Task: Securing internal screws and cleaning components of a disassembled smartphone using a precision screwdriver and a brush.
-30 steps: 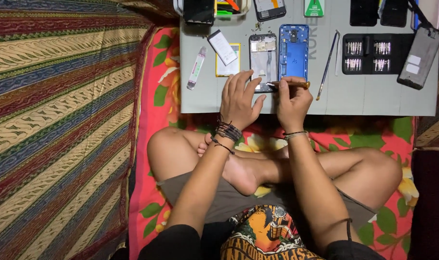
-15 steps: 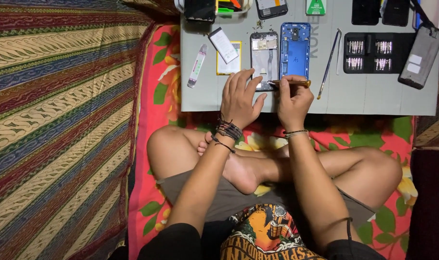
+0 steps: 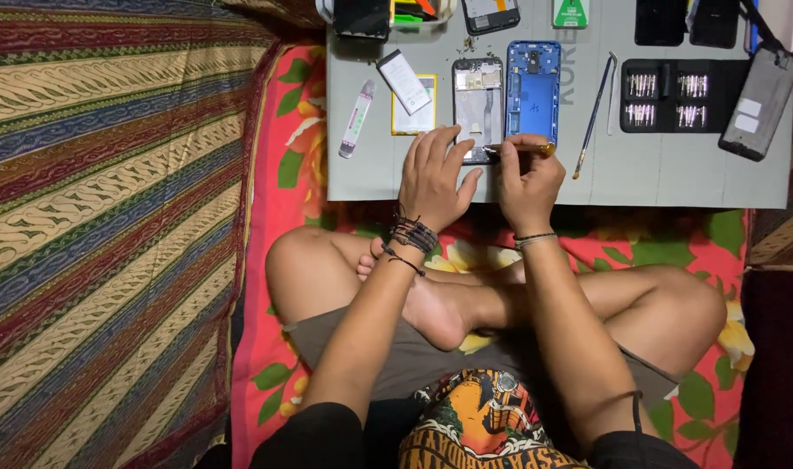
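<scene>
Head view, opened phone frame (image 3: 477, 104) on grey mat (image 3: 674, 178), left hand (image 3: 433, 178) spread, fingertips pressing its lower end, right hand (image 3: 528, 178) closed around gold-tipped screwdriver (image 3: 520, 148) touching the frame's bottom edge, blue back cover (image 3: 533, 91) just beside it.

Two hands (image 3: 431, 178) (image 3: 528, 178), two opened phones (image 3: 478, 104) (image 3: 533, 91)

You sit cross-legged, bare feet tucked in, both forearms reaching fwd. Your left hand (image 3: 433, 176) lies palm down, fingers spread, dark bands round the wrist. Your right hand (image 3: 528, 178) is curled in a fist-like pinch, thin band on wrist.
</scene>
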